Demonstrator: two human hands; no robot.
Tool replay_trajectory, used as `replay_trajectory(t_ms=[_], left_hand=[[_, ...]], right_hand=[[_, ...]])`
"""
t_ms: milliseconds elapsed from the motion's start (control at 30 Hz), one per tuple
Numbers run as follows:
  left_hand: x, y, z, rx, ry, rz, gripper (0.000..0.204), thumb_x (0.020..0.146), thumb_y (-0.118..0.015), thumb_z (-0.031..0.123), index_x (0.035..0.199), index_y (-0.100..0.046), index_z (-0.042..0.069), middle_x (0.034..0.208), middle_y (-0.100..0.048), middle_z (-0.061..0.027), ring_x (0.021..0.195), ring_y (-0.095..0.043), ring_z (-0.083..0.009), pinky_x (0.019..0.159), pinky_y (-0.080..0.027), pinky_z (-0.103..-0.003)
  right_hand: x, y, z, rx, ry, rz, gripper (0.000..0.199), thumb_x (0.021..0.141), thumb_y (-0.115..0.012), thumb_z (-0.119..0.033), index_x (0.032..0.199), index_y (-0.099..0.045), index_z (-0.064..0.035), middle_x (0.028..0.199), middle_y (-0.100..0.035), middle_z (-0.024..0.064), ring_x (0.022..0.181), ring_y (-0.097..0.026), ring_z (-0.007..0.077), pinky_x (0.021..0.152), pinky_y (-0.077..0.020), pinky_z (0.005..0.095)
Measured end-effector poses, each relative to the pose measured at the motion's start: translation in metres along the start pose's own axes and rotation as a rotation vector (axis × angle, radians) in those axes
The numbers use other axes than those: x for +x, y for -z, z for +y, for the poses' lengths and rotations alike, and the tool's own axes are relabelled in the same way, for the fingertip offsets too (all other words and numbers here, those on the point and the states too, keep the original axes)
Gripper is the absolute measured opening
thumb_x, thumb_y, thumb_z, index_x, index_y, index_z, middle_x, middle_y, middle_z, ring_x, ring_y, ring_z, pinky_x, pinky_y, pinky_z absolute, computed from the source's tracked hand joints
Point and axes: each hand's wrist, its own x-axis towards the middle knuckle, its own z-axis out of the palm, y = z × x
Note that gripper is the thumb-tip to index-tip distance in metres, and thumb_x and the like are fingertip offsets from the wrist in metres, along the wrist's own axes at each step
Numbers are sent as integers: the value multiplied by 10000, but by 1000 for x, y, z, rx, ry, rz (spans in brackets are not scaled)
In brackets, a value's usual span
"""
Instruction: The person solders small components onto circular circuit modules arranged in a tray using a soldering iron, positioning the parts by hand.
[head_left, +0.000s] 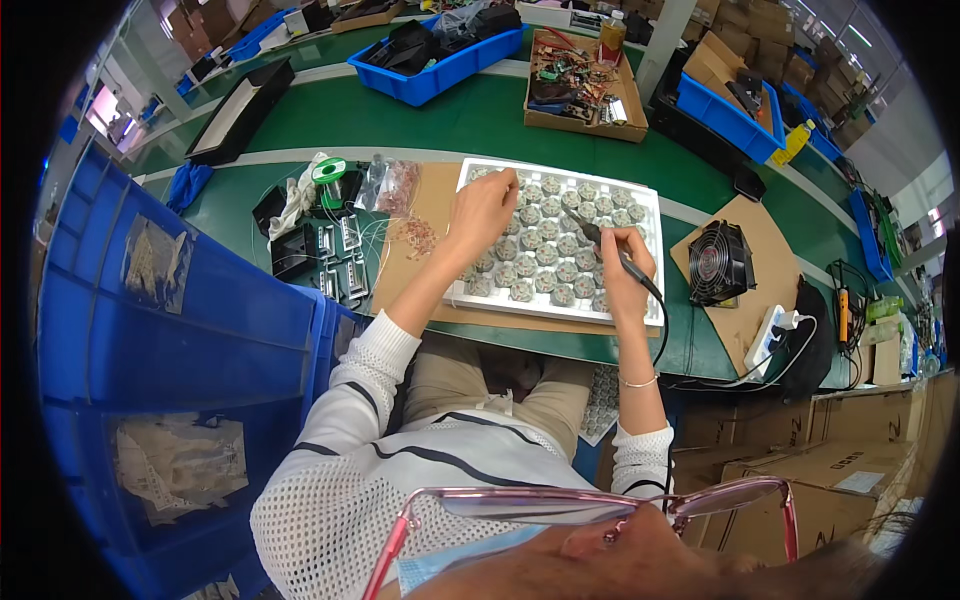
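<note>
A white foam tray lies on the bench before me, filled with rows of small round grey-green parts. My right hand grips a soldering iron with a black handle, its tip pointing up and left over the parts in the tray's middle. From its rear end a black cord trails down past my wrist. My left hand is closed in a pinch above the tray's far left corner. Whatever sits between those fingertips is hidden or too small to name.
Left of the tray are a green solder spool, small red parts and metal-edged pieces. A black fan and a white power strip stand right. Blue bins and a cardboard box line the back; tall blue crates flank me.
</note>
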Motion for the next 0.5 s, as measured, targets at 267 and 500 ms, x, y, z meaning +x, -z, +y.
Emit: replay_trajectory(t_ms=[267,500], left_hand=[[9,-7,4,0,-127,-31,44,892,-614,104,903,-622,62,857,-691,-122,815,-648,-361,669,-504,-481],[8,-8,3,-14,-134,-17,53,893,-613,105,902,-614,53,857,-688,-132,818,-648,-366,674,-503,-487]], right_hand=[[8,-9,11,3,5,44,174,947,-639,-138,861,-639,13,769,-700,92,719,-678,167,677,-497,294],[8,-10,10,2,63,16,166,908,-670,-149,832,-650,-3,739,-698,120,697,-672,249,699,-480,355]])
